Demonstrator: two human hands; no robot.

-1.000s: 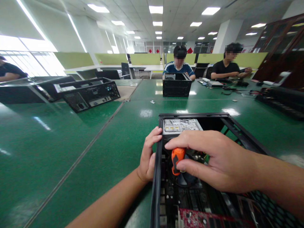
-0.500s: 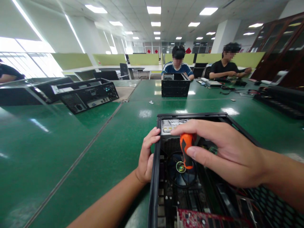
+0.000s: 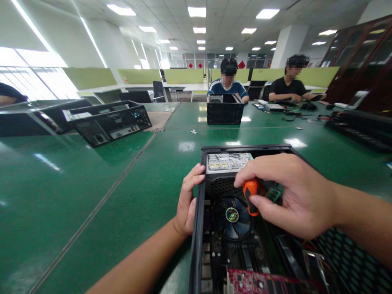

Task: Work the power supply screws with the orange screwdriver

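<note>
While the left hand [image 3: 187, 200] held the case [image 3: 197, 232], the right hand [image 3: 295, 196] gripped the orange tool [image 3: 251, 189], probably best kept straight.

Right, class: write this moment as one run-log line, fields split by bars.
left hand: against computer case side | right hand: gripping orange-and-black handle | inside case: fan, red circuit board

Green partitions [image 3: 183, 76] under bright ceiling lights [image 3: 197, 12]

Both forearms [image 3: 358, 212] bare (the hands [image 3: 294, 196] too, down to the fingers [image 3: 193, 175])
</note>
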